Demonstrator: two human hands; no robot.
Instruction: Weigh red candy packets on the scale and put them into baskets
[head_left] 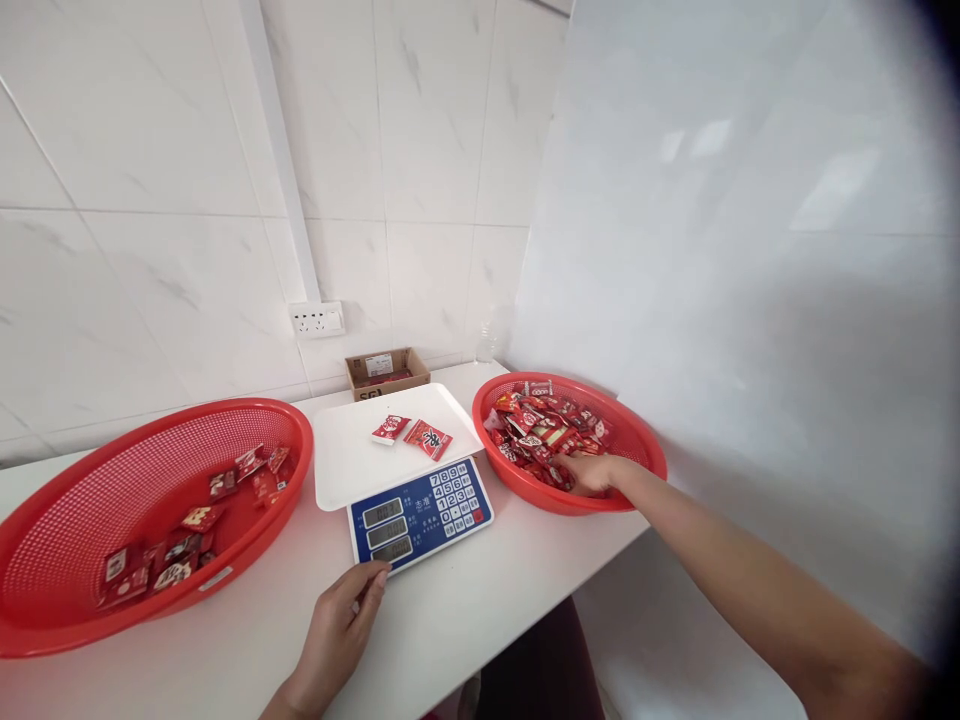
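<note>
My right hand [592, 472] reaches into the right red basket [645, 440] and lies on the heap of red snack packets [544, 430], fingers curled among them; what they grip is hidden. My left hand [341, 625] rests on the white table, fingertips touching the front edge of the blue-and-white electronic scale [420, 512]. Two red packets [416, 435] lie on the scale's white pan [352, 455]. The larger left red basket [90, 480] holds several packets [187, 530].
A small open cardboard box [387, 372] stands against the tiled wall behind the scale, under a wall socket [317, 319]. A white panel [735, 250] walls off the right side. The table's front edge [525, 600] runs just past my left hand.
</note>
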